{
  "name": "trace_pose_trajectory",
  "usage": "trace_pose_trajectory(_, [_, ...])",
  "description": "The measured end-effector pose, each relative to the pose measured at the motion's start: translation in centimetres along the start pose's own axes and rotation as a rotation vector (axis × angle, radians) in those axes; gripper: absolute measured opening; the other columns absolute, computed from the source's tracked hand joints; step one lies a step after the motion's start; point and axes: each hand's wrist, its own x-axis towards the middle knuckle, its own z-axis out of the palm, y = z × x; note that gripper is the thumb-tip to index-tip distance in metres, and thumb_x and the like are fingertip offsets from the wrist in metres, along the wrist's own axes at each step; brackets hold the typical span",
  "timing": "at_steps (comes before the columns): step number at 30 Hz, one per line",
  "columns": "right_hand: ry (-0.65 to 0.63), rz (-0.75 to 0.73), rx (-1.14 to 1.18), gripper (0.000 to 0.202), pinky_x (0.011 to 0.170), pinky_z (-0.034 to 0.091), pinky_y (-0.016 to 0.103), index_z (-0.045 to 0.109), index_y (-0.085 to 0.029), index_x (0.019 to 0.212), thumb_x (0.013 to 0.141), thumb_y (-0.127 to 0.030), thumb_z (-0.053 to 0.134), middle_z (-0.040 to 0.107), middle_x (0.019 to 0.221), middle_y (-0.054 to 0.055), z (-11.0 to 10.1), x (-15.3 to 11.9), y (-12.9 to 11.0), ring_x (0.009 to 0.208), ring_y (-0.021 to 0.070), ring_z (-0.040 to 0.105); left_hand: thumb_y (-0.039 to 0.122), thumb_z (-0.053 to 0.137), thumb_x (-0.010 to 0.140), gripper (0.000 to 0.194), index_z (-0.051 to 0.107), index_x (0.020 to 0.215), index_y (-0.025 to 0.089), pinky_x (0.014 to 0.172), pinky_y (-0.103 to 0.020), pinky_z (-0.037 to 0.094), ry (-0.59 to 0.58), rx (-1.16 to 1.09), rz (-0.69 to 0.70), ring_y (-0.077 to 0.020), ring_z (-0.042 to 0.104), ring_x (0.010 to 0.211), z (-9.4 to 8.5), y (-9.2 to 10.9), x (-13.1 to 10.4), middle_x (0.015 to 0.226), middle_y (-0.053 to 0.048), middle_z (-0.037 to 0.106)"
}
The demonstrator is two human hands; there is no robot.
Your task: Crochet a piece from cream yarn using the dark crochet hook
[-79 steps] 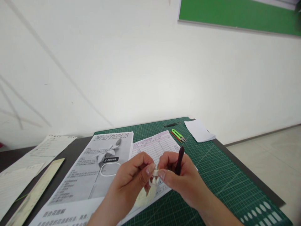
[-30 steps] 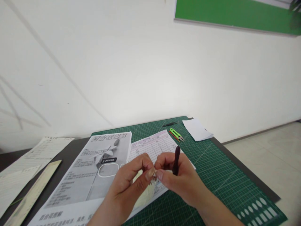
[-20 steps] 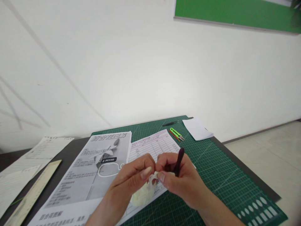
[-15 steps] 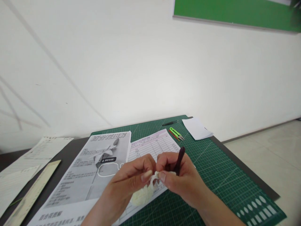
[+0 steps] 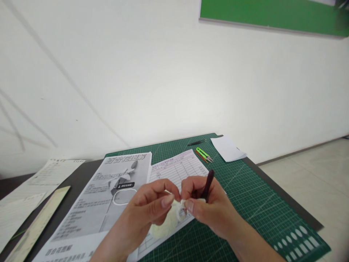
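A small piece of white crochet work (image 5: 181, 211) hangs between my hands. My right hand (image 5: 203, 198) pinches its top edge between thumb and fingers, and the dark handle of a hook (image 5: 209, 183) sticks up out of the same hand. My left hand (image 5: 156, 203) is just to the left, its thumb and index finger close to the work; whether a strand of yarn runs between them is too small to tell. Below and behind the left fingers, a pale yellow ball of yarn (image 5: 164, 227) rests on a printed table sheet (image 5: 174, 167).
A green cutting mat (image 5: 245, 196) covers much of the dark table. Green thread snips (image 5: 204, 154), a dark slim tool (image 5: 196, 142) and white paper (image 5: 227, 148) lie at the back. On the left are a printed pattern sheet (image 5: 87, 203), a ruler (image 5: 40, 222) and handwritten papers (image 5: 54, 174).
My left thumb and index finger have parted slightly and shifted a little left of the work. The white yarn loop on the pattern sheet looks shorter. My right hand has barely moved.
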Motion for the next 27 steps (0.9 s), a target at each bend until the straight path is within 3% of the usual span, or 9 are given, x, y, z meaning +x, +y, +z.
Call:
trace_pose_trajectory(4, [0.003, 0.016, -0.004, 0.009, 0.040, 0.020, 0.021, 0.054, -0.018, 0.057, 0.062, -0.015, 0.062, 0.046, 0.047, -0.006, 0.0, 0.0, 0.0, 0.042, 0.0069, 0.034, 0.037, 0.080, 0.066, 0.025, 0.069, 0.063, 0.015, 0.043, -0.023, 0.017, 0.079, 0.034, 0.021, -0.0056, 0.030, 0.044, -0.2, 0.4, -0.2, 0.050, 0.002, 0.049])
trace_pose_trajectory(11, [0.028, -0.019, -0.047, 0.010, 0.041, 0.022, 0.021, 0.053, -0.019, 0.056, 0.061, -0.014, 0.060, 0.044, 0.048, -0.007, 0.2, -0.1, -0.2, 0.044, 0.0075, 0.034, 0.044, 0.075, 0.071, 0.028, 0.071, 0.076, 0.016, 0.046, -0.024, 0.019, 0.015, 0.181, 0.093, -0.0082, 0.033, 0.050, 0.2, -0.1, -0.1, 0.055, 0.003, 0.048])
trace_pose_trajectory(18, [0.035, -0.021, -0.076, 0.011, 0.041, 0.023, 0.021, 0.053, -0.019, 0.057, 0.063, -0.013, 0.060, 0.046, 0.048, -0.006, 0.2, -0.2, -0.2, 0.044, 0.0076, 0.035, 0.039, 0.078, 0.069, 0.023, 0.070, 0.067, 0.017, 0.050, -0.025, 0.021, 0.129, 0.179, 0.125, -0.0092, 0.037, 0.054, 1.1, -0.1, -0.5, 0.059, 0.001, 0.055])
trace_pose_trajectory(21, [0.003, -0.017, 0.020, 0.016, 0.040, 0.022, 0.021, 0.055, -0.018, 0.057, 0.065, -0.020, 0.069, 0.047, 0.048, -0.006, 0.2, -0.1, 0.1, 0.044, 0.0076, 0.035, 0.035, 0.079, 0.069, 0.020, 0.071, 0.067, 0.017, 0.050, -0.024, 0.022, 0.091, 0.070, 0.101, -0.0085, 0.038, 0.054, 1.1, -0.1, -0.6, 0.059, 0.001, 0.055])
trace_pose_trajectory(27, [-0.048, 0.038, 0.222, 0.031, 0.038, 0.020, 0.020, 0.057, -0.017, 0.059, 0.063, -0.038, 0.080, 0.048, 0.049, -0.007, 0.1, 0.0, 1.0, 0.040, 0.0045, 0.031, 0.028, 0.077, 0.073, 0.011, 0.070, 0.072, 0.019, 0.043, -0.020, 0.020, -0.100, -0.189, 0.090, -0.0054, 0.037, 0.047, 0.5, -1.5, 0.0, 0.063, 0.001, 0.054])
